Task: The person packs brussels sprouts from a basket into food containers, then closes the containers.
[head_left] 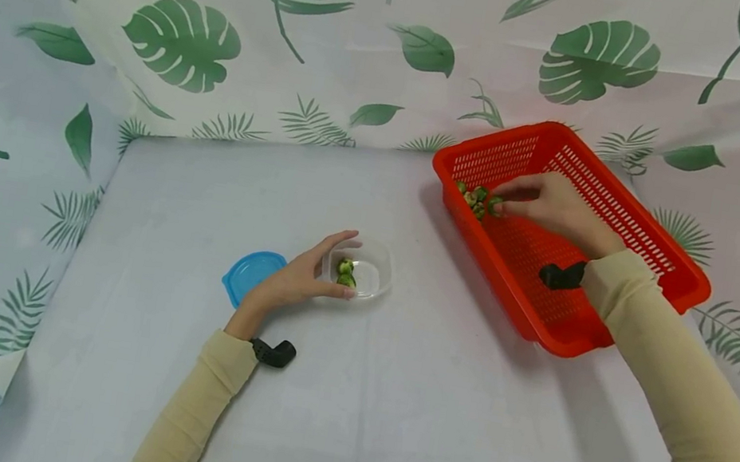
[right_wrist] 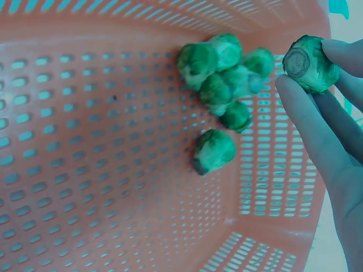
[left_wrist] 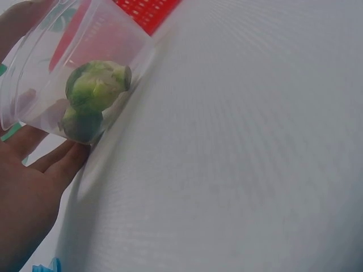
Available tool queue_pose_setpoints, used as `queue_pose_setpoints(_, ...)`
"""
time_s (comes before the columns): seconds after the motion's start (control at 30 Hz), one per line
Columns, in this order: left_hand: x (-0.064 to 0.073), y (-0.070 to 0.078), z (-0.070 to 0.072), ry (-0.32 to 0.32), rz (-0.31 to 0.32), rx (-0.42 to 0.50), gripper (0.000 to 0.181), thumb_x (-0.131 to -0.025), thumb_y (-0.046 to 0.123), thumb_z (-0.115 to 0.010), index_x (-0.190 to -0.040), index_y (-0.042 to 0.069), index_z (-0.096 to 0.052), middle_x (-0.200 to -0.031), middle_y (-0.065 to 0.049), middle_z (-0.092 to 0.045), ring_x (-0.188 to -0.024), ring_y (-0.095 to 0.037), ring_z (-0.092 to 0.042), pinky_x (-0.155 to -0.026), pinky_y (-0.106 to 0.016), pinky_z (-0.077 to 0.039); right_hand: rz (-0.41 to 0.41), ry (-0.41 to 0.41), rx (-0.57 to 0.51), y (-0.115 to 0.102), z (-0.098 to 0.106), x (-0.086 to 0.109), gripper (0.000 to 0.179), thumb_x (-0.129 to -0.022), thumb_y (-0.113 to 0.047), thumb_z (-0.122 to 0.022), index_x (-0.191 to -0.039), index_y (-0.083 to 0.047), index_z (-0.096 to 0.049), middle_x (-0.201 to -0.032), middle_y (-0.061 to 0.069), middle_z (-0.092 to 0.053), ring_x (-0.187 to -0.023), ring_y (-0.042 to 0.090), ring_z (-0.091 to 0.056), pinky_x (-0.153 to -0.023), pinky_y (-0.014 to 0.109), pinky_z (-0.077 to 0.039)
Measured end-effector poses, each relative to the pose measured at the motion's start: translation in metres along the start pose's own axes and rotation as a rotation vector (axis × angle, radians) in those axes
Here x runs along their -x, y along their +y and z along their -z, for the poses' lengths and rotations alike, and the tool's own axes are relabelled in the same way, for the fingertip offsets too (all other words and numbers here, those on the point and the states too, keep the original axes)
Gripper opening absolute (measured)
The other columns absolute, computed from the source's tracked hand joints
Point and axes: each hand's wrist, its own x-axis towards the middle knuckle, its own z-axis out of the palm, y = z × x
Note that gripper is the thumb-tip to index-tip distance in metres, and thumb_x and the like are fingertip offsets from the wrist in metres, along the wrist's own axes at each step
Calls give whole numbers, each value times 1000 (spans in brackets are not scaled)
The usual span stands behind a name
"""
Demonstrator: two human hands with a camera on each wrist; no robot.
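Observation:
My right hand [head_left: 560, 209] pinches a Brussels sprout [right_wrist: 311, 67] between thumb and fingers, over the far left end of the red basket [head_left: 637, 239]. Below it, several more Brussels sprouts [right_wrist: 218, 85] cluster in that end, with one [right_wrist: 214, 151] lying a little apart. On the table, my left hand [head_left: 293, 277] holds a clear plastic tub [head_left: 382, 267] by its side, thumb at the near side and fingers at the far side. Inside the tub are two Brussels sprouts [left_wrist: 95, 88], lying against each other.
A blue lid [head_left: 251, 274] lies on the table just left of the left hand, partly behind the wrist. The basket's high slotted walls stand at the right of the white table [head_left: 430, 402]. Leaf-printed cloth [head_left: 384, 47] hangs behind.

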Motion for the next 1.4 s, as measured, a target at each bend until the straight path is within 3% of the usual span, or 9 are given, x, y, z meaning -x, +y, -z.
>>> queue_pose_setpoints(0.33,2,-2,0,3,-7,12,96,-90,26,-81,-165,25,-21,-164,5,-37,-159,-18,-13,-125,-61,-17,84,37,46,-20,3,8,43,-95,-36,-74,-133,-15,-71,-127,14,-70,-116,28,-53,-82,30,-51)
queue_pose_setpoints(0.77,6,-1,2,11,5,13,96,-90,25,-81,-165,25,-22,-164,6,-37,-159,-17,-13,-126,-60,-17,160,42,14,-44,7,15,43,-95,-36,-76,-132,-17,-72,-127,11,-71,-119,26,-54,-78,17,-51)
queue_pose_setpoints(1.03,5,-2,1,4,-4,9,96,-90,24,-81,-165,25,-21,-165,4,-36,-159,-20,-14,-125,-61,-18,207,27,30,-62,-5,16,36,-94,-35,-77,-126,-20,-76,-115,4,-75,-107,21,-59,-79,25,-52)
queue_pose_setpoints(1.23,3,-1,1,7,-10,4,97,-90,26,-81,-165,25,-21,-165,4,-36,-160,-21,-13,-125,-62,-18,277,23,25,-74,-16,13,33,-93,-31,-79,-123,-18,-77,-106,1,-77,-91,21,-64,-73,22,-53)
queue_pose_setpoints(1.4,0,1,1,-2,-12,-7,96,-90,28,-81,-165,26,-22,-164,5,-37,-159,-20,-15,-125,-61,-19,301,13,28,-82,-22,10,31,-92,-29,-80,-121,-18,-78,-102,1,-76,-91,21,-63,-76,23,-52)
